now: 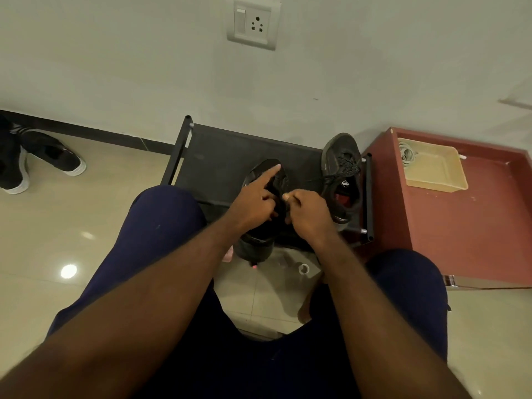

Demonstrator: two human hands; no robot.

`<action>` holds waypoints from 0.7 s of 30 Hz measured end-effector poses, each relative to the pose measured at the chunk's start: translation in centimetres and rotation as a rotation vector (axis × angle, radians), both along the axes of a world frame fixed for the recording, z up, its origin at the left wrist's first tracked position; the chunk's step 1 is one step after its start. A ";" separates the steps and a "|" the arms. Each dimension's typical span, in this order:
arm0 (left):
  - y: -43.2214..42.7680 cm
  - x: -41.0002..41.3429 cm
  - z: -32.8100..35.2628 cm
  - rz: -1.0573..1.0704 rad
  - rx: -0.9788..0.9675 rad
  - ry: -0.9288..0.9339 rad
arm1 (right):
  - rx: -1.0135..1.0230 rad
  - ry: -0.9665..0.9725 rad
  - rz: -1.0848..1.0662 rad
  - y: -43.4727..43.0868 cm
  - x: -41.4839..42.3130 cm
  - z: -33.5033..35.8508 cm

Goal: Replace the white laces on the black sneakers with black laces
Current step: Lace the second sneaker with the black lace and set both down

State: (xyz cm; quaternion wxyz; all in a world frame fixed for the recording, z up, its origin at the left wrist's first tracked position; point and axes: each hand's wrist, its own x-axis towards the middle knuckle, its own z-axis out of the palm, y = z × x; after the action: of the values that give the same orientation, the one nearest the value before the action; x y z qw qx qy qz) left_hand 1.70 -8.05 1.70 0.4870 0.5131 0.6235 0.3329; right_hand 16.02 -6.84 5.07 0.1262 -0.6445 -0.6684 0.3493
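1. A shoe rack (pixel 230 151) stands against the wall, in front of the seated person's knees.
2. On the rack's near edge lies the near sneaker (pixel 256 246), its toe towards the wall and its heel overhanging the edge.
3. The left hand (pixel 256 203) and right hand (pixel 308 214) grip at this sneaker's middle, side by side.
4. The far sneaker (pixel 342 168) lies at the rack's right end.
5. A wall socket (pixel 252 25) sits on the wall above the rack.
6. Right of the rack, just beside it, stands a low cabinet (pixel 460 231); a tray (pixel 437 180) rests on it, with a coiled cord (pixel 406 154) inside.
7. A pair of shoes (pixel 54 156) lies on the floor far left.
8. A small ring (pixel 303 268) lies on the floor between the knees.
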 end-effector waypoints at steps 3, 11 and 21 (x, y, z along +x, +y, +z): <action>-0.2 -0.5 0.5 -0.162 0.020 0.055 | -0.017 -0.153 0.166 1.0 -0.3 0.2; 0.2 -0.1 0.7 -0.082 0.101 0.219 | -0.176 -0.045 0.240 1.9 -0.8 2.1; 0.6 0.1 0.1 0.079 -0.059 0.074 | -0.328 1.501 -0.700 -0.7 4.2 3.6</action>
State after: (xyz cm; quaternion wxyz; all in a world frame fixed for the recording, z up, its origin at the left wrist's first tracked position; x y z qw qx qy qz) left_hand 1.78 -7.40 1.83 0.4648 0.4855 0.6705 0.3142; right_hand 20.26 -7.56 8.69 0.5426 -0.4216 -0.1099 0.7182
